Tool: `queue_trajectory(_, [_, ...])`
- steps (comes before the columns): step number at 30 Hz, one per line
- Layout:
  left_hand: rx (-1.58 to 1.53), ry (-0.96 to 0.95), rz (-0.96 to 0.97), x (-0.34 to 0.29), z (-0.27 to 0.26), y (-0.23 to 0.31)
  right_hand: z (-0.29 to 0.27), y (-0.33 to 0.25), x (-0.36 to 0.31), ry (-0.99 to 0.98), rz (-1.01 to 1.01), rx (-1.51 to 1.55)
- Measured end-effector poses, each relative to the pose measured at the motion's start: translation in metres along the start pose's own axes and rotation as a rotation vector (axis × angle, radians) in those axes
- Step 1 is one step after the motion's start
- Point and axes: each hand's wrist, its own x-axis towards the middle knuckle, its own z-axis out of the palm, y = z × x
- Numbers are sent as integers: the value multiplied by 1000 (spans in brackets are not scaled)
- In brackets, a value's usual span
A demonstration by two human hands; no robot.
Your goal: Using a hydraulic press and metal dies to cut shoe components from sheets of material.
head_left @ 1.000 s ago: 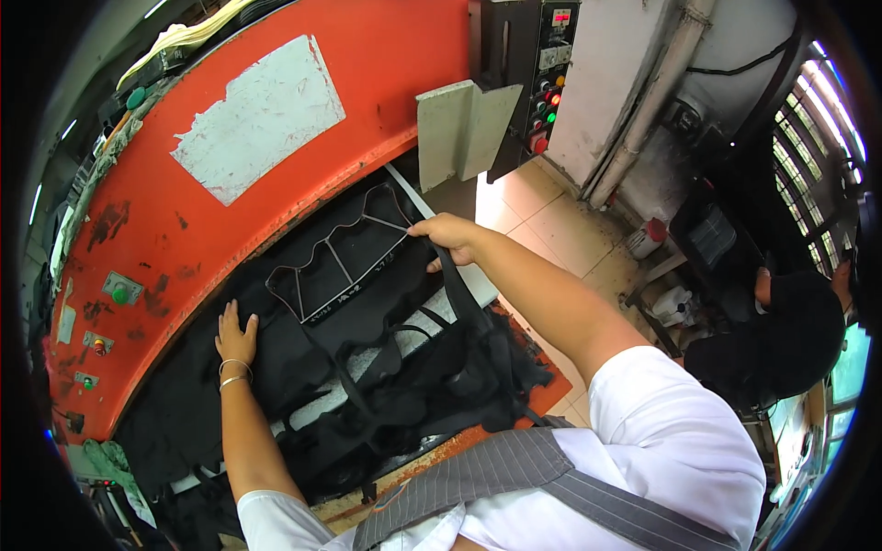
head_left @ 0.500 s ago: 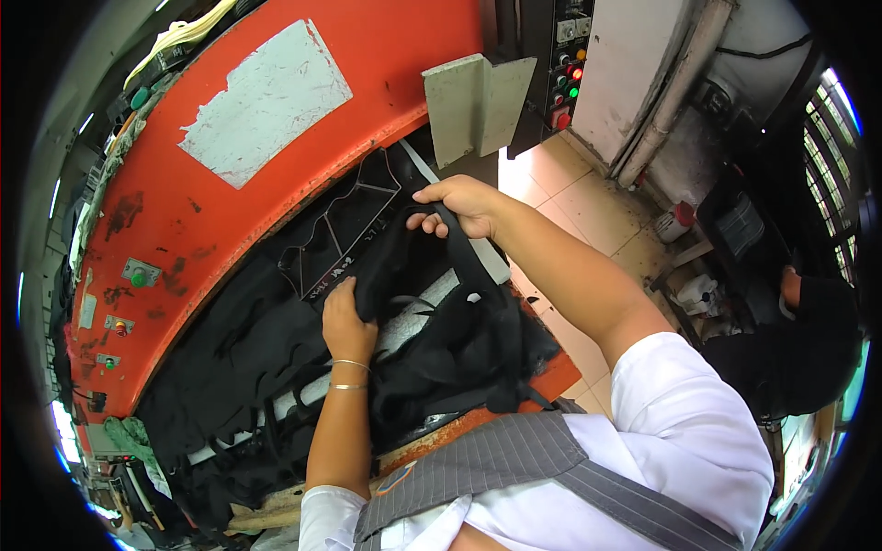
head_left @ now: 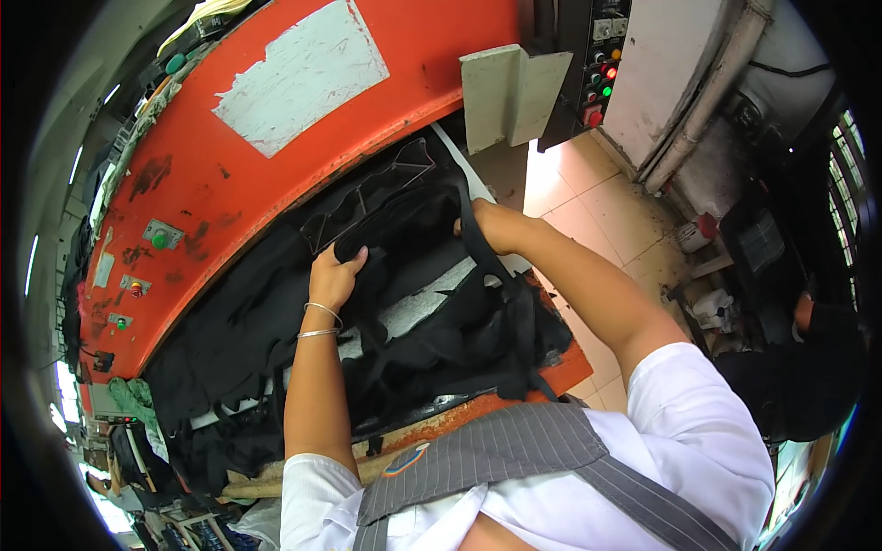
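Observation:
Black fabric (head_left: 404, 225) is stretched between my two hands over the machine's bed. My left hand (head_left: 335, 275) pinches its rolled edge between thumb and fingers, beside a thin metal cutting die (head_left: 413, 166). The die has a zigzag outline and lies on black material, its near side partly covered by the fabric. At the bed's right end, my right hand (head_left: 496, 227) is closed round a narrow band of the same fabric; its fingertips are mostly hidden. Crumpled black cut scraps (head_left: 441, 344) lie nearer to me, across a pale worn strip (head_left: 418, 308).
An orange-red press beam (head_left: 303, 165) with buttons arches over the far side. A bent pale metal plate (head_left: 514, 96) and a control panel (head_left: 602, 83) with lit lamps stand at the far right. A person in dark clothes (head_left: 790, 367) is at the right edge.
Both hands have moved apart, spreading the fabric, and it now covers part of the cutting die. My left hand went left and up, my right hand right and slightly down. The whole view has shifted.

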Motion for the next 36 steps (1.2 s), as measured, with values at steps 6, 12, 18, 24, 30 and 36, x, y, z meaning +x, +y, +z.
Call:
queue_trajectory(6, [-31, -81, -70, -1, -3, 1, 0, 15, -5, -185, -438, -287])
queue_trajectory(12, [-55, -101, -73, -2, -1, -5, 47, 43, 18, -87, -762, -641])
queue_trajectory(18, [194, -86, -30, -12, 12, 4, -3, 30, -62, -43, -417, -611])
queue_trajectory(24, [464, -73, 47, -36, 37, 18, -101, 54, -227, 164, 363, -391])
queue_trajectory(30, [448, -109, 389, -85, 55, 11, -122, 18, -249, 397, 319, 1025])
queue_trajectory(36, [-415, -419, 342, -101, 57, 54, -91, -21, -156, -98, -117, 1647])
